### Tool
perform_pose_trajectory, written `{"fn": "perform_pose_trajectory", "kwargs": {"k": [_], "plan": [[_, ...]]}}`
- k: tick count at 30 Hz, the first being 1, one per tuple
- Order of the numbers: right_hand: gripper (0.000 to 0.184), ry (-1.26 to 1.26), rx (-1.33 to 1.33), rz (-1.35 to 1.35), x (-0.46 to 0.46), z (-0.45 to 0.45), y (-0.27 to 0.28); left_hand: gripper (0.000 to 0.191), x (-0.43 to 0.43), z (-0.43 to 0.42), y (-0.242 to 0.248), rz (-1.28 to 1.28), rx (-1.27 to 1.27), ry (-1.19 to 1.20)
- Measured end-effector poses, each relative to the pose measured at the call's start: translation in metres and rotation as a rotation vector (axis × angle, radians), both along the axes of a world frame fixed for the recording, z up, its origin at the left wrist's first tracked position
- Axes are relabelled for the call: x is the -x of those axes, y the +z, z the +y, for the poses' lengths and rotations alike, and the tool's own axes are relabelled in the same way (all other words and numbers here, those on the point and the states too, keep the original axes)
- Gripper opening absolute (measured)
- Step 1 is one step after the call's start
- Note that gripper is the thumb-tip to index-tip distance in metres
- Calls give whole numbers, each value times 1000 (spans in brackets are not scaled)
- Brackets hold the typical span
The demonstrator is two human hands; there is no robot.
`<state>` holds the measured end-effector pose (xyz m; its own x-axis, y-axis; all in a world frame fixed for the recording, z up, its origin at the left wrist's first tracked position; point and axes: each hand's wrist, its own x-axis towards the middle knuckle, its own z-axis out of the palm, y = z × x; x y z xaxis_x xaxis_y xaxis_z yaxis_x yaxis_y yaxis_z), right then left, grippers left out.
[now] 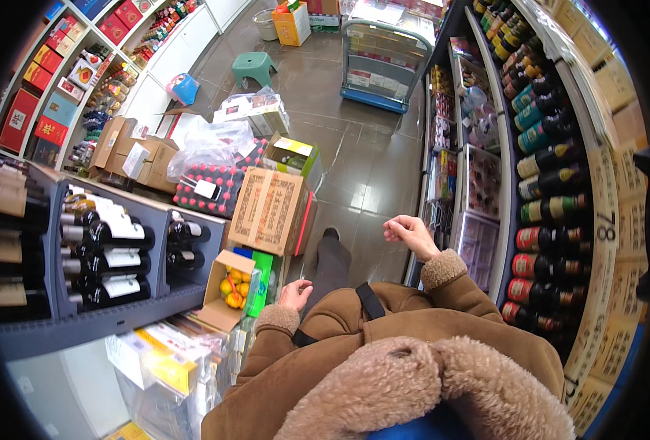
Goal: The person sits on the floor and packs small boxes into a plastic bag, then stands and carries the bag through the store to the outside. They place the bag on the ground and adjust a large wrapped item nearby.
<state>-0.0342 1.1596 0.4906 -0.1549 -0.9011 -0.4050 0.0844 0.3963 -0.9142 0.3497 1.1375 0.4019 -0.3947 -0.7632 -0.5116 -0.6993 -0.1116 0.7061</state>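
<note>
My left hand hangs low by the sleeve of a brown coat, fingers loosely curled, with nothing in it. Nearest to it is an open cardboard box of small orange fruit, beside a bright green box. My right hand is held out over the floor near the right shelves, its fingers bent and partly hidden; no object shows in it. A printed, taped cardboard carton stands ahead on the left. Next to it is a dark pack with pink dots, with a white tag on top.
Wine bottles fill a grey shelf at left; more bottles line the right shelf. Ahead are an open green-and-white box, a plastic-wrapped carton, a green stool and a blue platform trolley. The tiled aisle runs between.
</note>
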Motion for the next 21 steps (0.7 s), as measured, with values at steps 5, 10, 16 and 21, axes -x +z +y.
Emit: {"fn": "perform_pose_trajectory", "kwargs": {"k": [5, 10, 16, 21], "plan": [[24, -121, -86, 72, 70, -82, -3, 27, 69, -123, -10, 113, -41, -47], [25, -179, -92, 124, 143, -159, 4, 28, 144, -247, -3, 101, 108, -60], [26, -242, -188, 14, 208, -229, -16, 29, 198, -334, -1, 23, 28, -84], [26, -138, -152, 77, 283, -363, -32, 29, 235, -393, -31, -2, -50, 96]]}}
